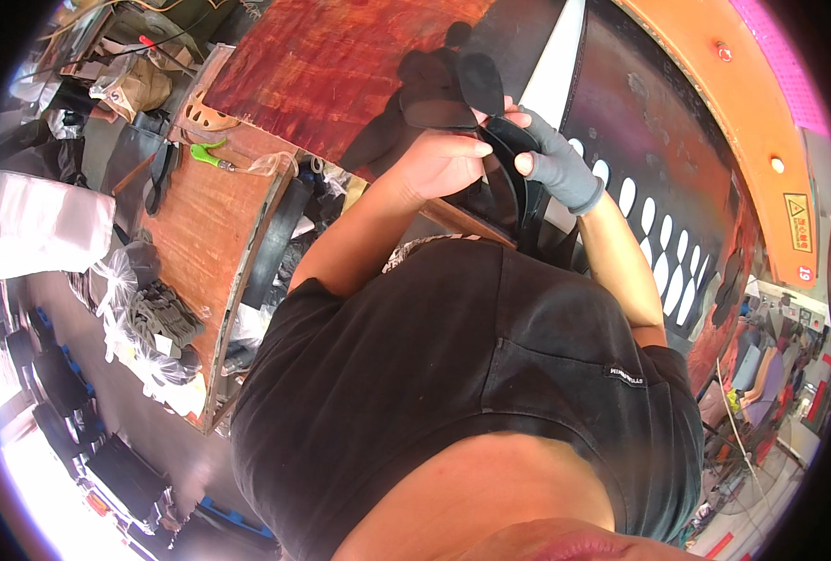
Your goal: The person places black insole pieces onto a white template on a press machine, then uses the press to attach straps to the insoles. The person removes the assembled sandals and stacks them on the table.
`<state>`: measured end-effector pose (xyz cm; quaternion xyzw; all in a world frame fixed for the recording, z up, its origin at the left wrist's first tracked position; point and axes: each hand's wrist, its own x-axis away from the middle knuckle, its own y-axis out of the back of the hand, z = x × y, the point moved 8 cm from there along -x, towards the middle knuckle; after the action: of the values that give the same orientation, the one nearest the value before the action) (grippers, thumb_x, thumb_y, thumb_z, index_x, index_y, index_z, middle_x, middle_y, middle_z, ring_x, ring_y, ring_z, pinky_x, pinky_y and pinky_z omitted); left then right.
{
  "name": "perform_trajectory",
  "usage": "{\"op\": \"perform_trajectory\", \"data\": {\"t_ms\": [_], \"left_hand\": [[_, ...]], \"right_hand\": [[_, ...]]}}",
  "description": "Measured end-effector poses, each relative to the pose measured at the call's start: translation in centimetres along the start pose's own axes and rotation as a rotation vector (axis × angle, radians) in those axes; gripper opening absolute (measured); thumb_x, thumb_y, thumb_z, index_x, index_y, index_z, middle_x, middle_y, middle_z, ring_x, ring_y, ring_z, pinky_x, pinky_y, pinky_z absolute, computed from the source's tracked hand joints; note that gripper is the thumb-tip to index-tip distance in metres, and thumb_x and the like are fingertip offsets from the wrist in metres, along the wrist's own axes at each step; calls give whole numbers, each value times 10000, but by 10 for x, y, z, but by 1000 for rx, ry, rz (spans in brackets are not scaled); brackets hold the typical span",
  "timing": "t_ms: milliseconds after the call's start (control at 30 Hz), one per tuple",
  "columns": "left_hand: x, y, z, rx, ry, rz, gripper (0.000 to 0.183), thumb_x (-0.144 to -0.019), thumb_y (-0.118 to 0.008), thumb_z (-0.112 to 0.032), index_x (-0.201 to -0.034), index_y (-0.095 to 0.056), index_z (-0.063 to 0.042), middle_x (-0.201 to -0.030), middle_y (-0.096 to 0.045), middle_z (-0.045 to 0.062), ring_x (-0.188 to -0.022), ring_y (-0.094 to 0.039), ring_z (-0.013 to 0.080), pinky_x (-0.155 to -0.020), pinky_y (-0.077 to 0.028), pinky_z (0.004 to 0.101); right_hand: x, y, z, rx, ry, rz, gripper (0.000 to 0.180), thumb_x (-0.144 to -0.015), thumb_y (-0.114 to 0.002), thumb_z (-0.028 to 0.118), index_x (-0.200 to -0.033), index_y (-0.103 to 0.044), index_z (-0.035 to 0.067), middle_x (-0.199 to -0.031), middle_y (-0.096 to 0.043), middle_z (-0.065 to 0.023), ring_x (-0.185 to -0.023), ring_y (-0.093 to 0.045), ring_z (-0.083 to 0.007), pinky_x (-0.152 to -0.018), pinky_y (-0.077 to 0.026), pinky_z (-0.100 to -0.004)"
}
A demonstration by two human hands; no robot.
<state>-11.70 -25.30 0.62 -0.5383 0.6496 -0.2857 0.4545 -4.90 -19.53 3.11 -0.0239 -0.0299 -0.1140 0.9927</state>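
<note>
Just above my body, both hands are at several thin black sole-shaped pieces (505, 172), which hang on edge and fan slightly apart. My right hand (559, 161), in a grey fingertip-less glove, grips them with the thumb on the near side and fingers around the far edge. My left hand (443, 165) is bare, its thumb and curled fingers pinching the left edge of the pieces. Beyond my hands, more black sole-shaped pieces (433, 88) lie overlapped on a dark red board (303, 63). To the right stretches a black sheet (619, 105) with rows of sole-shaped cutouts.
An orange machine beam (759, 91) with buttons and a warning label arcs along the right. On the left, a wooden table (198, 210) carries a green air blow gun (208, 154), an orange clog (208, 116) and a bundle of grey pieces (166, 312). Black stacks (128, 477) stand on the floor.
</note>
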Motion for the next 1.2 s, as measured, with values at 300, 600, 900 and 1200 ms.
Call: {"op": "perform_trajectory", "data": {"t_ms": [300, 600, 900, 1200], "left_hand": [[5, 3, -2, 157, 70, -48, 672, -727, -532, -135, -1358, -356, 18, -1384, -416, 194, -1264, -419, 328, -1066, -319, 418], [67, 84, -38, -70, -97, -744, 231, -907, -584, -256, -748, -482, -125, -640, -423, -10, -618, -447, 149, -656, -436, 363], [123, 107, -65, -47, -284, -778, 135, -876, -579, -116, -811, -463, -137, -666, -409, 5, -642, -458, 164, -725, -450, 394], [118, 110, -34, -268, -135, -998, 395, -863, -597, -143, -1218, -467, -28, -1163, -587, 152, -1125, -546, 298, -888, -459, 417]], "right_hand": [[-5, 10, -30, -207, -152, -141, 435, -890, -495, 253, -1237, -486, -9, -1196, -526, -53, -1075, -494, -123, -942, -385, -262], [-23, -8, -43, 121, -109, -124, 529, -902, -604, 295, -1322, -447, 15, -1307, -489, -83, -1205, -444, -176, -1023, -347, -304], [-49, -2, -81, 1124, -336, -102, 747, -741, -683, 481, -1242, -470, -30, -1148, -560, -205, -1039, -584, -325, -896, -457, -364], [-59, -2, -82, 1209, -441, -135, 655, -701, -737, 411, -1152, -523, -13, -1131, -577, -199, -1047, -580, -330, -869, -469, -379]]}}
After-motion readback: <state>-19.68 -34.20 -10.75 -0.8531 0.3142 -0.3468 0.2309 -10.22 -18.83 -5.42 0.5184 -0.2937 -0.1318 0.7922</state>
